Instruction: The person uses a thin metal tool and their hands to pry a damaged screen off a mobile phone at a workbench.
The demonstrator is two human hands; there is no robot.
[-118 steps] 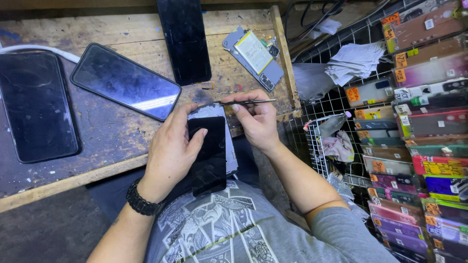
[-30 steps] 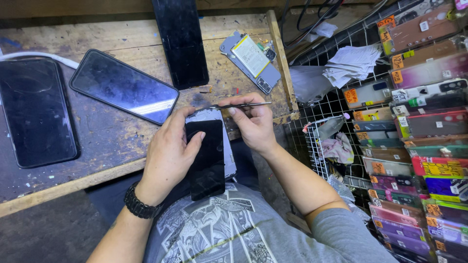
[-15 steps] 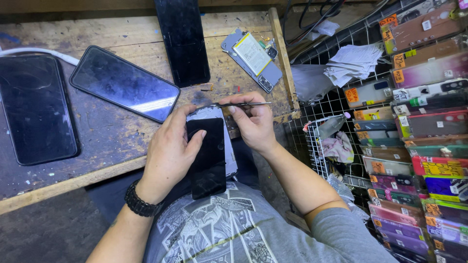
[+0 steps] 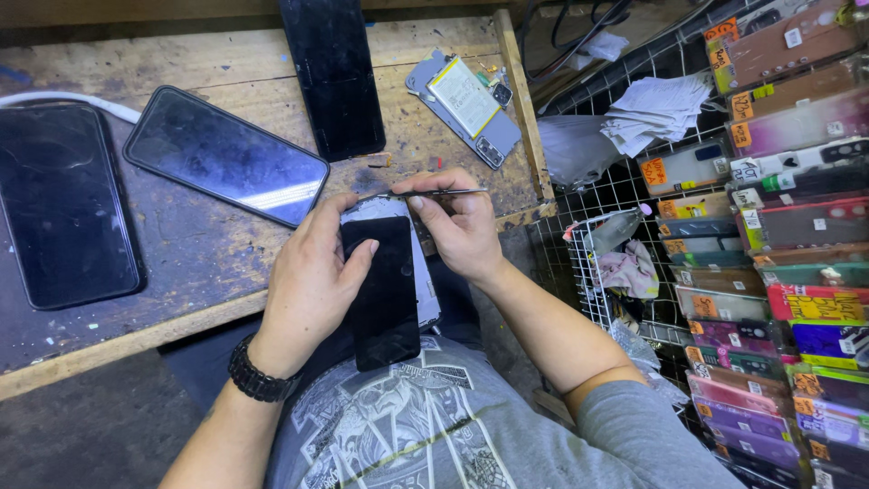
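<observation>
At bench edge, left hand point(image 4: 312, 276) steadies the phone point(image 4: 387, 290); right hand point(image 4: 460, 226) pinches the tweezers point(image 4: 425, 193), probably prying: keep them shallow.

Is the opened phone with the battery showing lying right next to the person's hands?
No, the opened phone lies at the far corner of the wooden bench, apart from the left hand and right hand.

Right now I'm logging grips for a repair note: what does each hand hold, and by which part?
The left hand grips the black glass-fronted phone along its left edge; the right hand pinches the thin metal tweezers near their right end.
</observation>
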